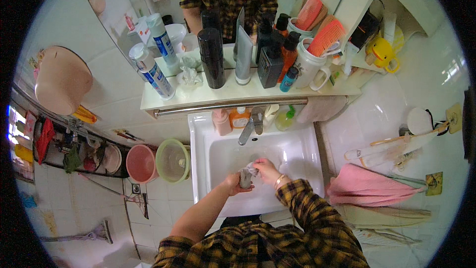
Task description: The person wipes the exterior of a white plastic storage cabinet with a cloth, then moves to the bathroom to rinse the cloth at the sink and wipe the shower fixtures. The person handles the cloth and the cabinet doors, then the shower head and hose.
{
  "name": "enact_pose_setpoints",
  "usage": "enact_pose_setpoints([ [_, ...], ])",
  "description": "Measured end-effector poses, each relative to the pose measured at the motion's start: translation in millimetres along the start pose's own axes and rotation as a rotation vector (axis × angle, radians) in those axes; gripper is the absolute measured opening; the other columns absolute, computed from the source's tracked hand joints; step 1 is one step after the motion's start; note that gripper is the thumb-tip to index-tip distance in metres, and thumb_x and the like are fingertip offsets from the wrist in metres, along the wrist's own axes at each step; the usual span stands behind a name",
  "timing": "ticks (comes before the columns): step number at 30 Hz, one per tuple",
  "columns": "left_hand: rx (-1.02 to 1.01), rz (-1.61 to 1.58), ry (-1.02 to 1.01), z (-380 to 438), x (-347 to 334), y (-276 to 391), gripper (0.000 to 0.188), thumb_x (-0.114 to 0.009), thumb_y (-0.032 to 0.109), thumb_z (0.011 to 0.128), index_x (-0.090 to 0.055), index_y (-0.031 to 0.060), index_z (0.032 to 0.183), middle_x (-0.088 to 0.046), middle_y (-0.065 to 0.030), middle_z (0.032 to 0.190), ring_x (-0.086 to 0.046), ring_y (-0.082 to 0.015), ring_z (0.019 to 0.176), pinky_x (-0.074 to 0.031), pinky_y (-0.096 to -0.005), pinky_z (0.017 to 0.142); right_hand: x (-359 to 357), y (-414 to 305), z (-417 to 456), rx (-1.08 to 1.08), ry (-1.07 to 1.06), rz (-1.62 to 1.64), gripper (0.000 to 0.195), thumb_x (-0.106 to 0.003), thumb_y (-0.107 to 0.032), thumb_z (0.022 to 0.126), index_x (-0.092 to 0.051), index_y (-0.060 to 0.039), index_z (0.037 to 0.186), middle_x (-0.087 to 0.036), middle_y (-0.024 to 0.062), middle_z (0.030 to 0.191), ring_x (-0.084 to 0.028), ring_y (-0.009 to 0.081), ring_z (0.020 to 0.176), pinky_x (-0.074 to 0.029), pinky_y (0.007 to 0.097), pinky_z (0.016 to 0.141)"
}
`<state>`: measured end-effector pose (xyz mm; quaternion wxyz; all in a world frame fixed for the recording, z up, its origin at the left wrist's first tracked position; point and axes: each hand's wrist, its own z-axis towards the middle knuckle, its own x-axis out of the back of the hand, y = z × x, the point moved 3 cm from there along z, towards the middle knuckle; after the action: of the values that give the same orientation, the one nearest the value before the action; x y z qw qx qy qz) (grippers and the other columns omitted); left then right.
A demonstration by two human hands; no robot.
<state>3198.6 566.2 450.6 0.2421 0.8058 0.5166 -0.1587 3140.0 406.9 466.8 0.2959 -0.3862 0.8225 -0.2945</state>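
A wet grey cloth point(245, 178) is bunched between both hands, above the basin of a white washbasin point(256, 207). My left hand point(235, 185) holds its thicker part, palm turned up. Fingers of my right hand point(264, 169) pinch the other end, just to the right and slightly farther from me; a bracelet is on that wrist. Beyond the hands stands a metal faucet point(246, 134), its spout pointing into the basin. Some water appears to lie at the basin's bottom around the drain, though the hands partly hide it.
Behind the faucet stand a pink bottle point(221, 122), an orange bottle point(239, 117) and a green-topped pump bottle point(285, 119). A shelf point(223, 95) above bears more bottles and a white mug point(310, 63) with combs. Pink point(141, 163) and green point(172, 160) buckets are at left; a pink towel point(366, 186) hangs right.
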Motion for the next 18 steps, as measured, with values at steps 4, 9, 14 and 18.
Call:
enact_pose_setpoints([
  [4, -0.116, -0.242, -0.218, -14, -31, 3, 0.054, -0.026, 0.05, 0.103, -0.046, 0.012, 0.136, -0.051, -0.0126, 0.135, -0.055, -0.0339, 0.121, -0.042, -0.0578, 0.104, -23, 5, -37, 0.278, 0.133, -0.646, 0.034, -0.057, -0.01, 0.09, -0.057, 0.0008, 0.122, -0.063, 0.0145, 0.114, -0.063, 0.0239, 0.098, -0.051, 0.0345, 0.087],
  [9, -0.15, 0.017, -0.12, -42, -42, 14, 0.037, -0.053, 0.04, 0.097, -0.054, 0.0119, 0.12, -0.059, -0.006, 0.111, -0.059, -0.0213, 0.096, -0.053, -0.041, 0.085, -18, -30, -88, 0.589, -0.162, -1.059, 0.046, -0.054, 0.001, 0.082, -0.055, -0.0044, 0.127, -0.053, 0.0129, 0.133, -0.05, 0.0303, 0.125, -0.039, 0.0407, 0.105],
  [14, -0.105, 0.277, -0.326, -74, -53, 35, 0.021, -0.069, 0.022, 0.087, -0.058, 0.0141, 0.103, -0.058, 0.0014, 0.088, -0.054, -0.0104, 0.077, -0.047, -0.0271, 0.064, -33, -86, -117, 1.266, -0.135, -1.517, 0.062, -0.064, -0.009, 0.08, -0.043, -0.0131, 0.138, -0.048, 0.0089, 0.137, -0.048, 0.0293, 0.126, -0.033, 0.0425, 0.112],
  [18, -0.063, 0.573, -0.352, -92, -69, 50, 0.02, -0.073, 0.017, 0.081, -0.058, 0.0143, 0.094, -0.055, 0.0026, 0.081, -0.05, -0.0088, 0.07, -0.039, -0.0241, 0.057, -57, -112, -114, 1.469, -0.287, -1.591, 0.06, -0.064, -0.013, 0.082, -0.043, -0.0106, 0.138, -0.046, 0.0114, 0.138, -0.051, 0.0277, 0.122, -0.043, 0.0409, 0.103],
])
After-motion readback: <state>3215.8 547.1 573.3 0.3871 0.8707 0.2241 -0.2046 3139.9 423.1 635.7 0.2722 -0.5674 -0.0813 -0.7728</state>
